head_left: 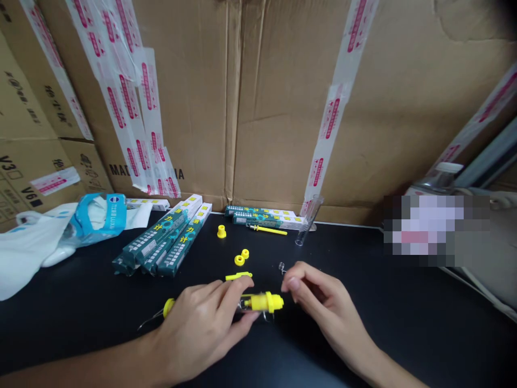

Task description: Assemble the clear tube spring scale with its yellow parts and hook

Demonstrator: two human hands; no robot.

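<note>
My left hand [205, 318] is wrapped round a tubular spring scale [262, 302], which lies across the black table. Its clear tube is partly hidden by the fingers; a yellow end piece shows at the right, and a yellow cap with a metal hook sticks out at the left. Close to the right end is my right hand [319, 296], thumb and fingers pinched together; what they hold, if anything, is hidden. Just beyond those fingertips is a small shiny piece [281, 267]. A flat yellow part [238, 276] lies behind my left hand.
Several yellow caps [239, 260], a yellow rod with a hook [269, 230] and a clear tube [309, 223] are farther back. Green boxes [181, 242] lie left, others [266, 216] against the cardboard wall [274, 118]. Left is a blue-white packet [100, 218]; right, a bottle [436, 180].
</note>
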